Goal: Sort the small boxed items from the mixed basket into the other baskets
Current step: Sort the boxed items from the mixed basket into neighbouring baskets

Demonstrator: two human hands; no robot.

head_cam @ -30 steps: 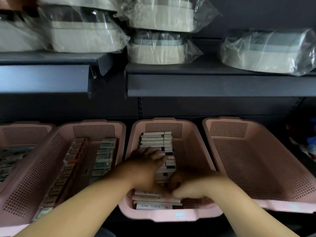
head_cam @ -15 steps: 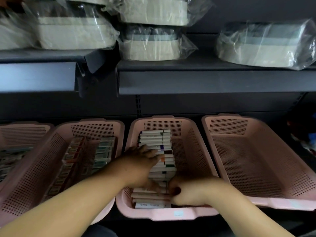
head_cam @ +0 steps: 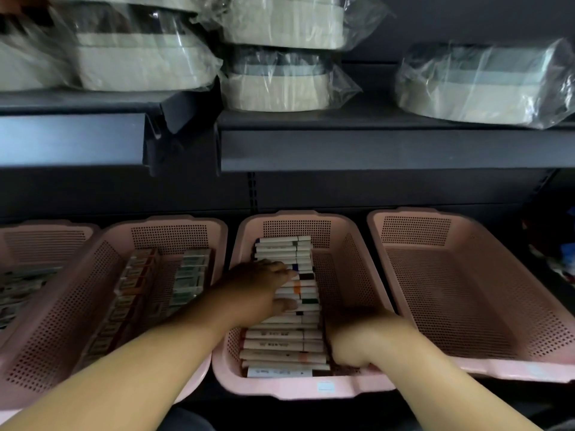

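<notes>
The middle pink basket (head_cam: 311, 388) holds a tight row of small white boxes (head_cam: 280, 337) running front to back. My left hand (head_cam: 252, 293) lies on top of this row, fingers and thumb spread across several boxes. My right hand (head_cam: 361, 337) is curled downward at the front right of the same basket, between the boxes' right ends and the basket wall; its fingertips are hidden. To the left, another pink basket (head_cam: 62, 321) holds two rows of boxes (head_cam: 189, 275). The pink basket on the right (head_cam: 404, 214) has nothing in it.
A fourth pink basket (head_cam: 31, 227) with boxes shows at the far left edge. A dark shelf (head_cam: 373, 147) hangs just above the baskets and carries plastic-wrapped cream containers (head_cam: 482, 82). Some colourful items (head_cam: 563, 259) sit in shadow at far right.
My right hand has slid from the boxes' front right toward the basket's right wall and curled down. My left hand stays spread on the row. The view has shifted slightly.
</notes>
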